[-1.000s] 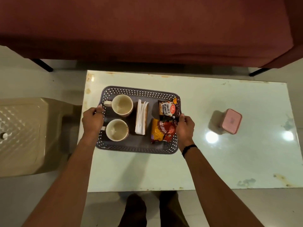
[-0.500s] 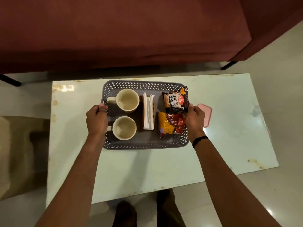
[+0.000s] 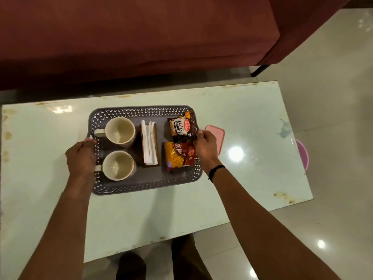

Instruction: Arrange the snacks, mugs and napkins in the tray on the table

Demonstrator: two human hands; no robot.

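A grey perforated tray (image 3: 141, 111) is over the middle of the pale glossy table (image 3: 141, 209). In it are two cream mugs, one at the back left (image 3: 120, 130) and one at the front left (image 3: 118, 165), a stack of white napkins (image 3: 149, 145) in a brown holder, a salted peanuts packet (image 3: 180, 126) and a red and yellow snack packet (image 3: 178, 155). My left hand (image 3: 81, 158) grips the tray's left rim. My right hand (image 3: 205, 147) grips its right rim beside the packets.
A pink lidded box (image 3: 218, 136) lies on the table right behind my right hand, partly hidden. A dark red sofa (image 3: 141, 37) runs along the far side. A pink round object (image 3: 302, 156) shows under the table's right edge. My feet stand below the near edge.
The tray, held in both hands, has travelled right along the table toward the pink box. The view has swung right too, and the beige stool at left is out of frame.
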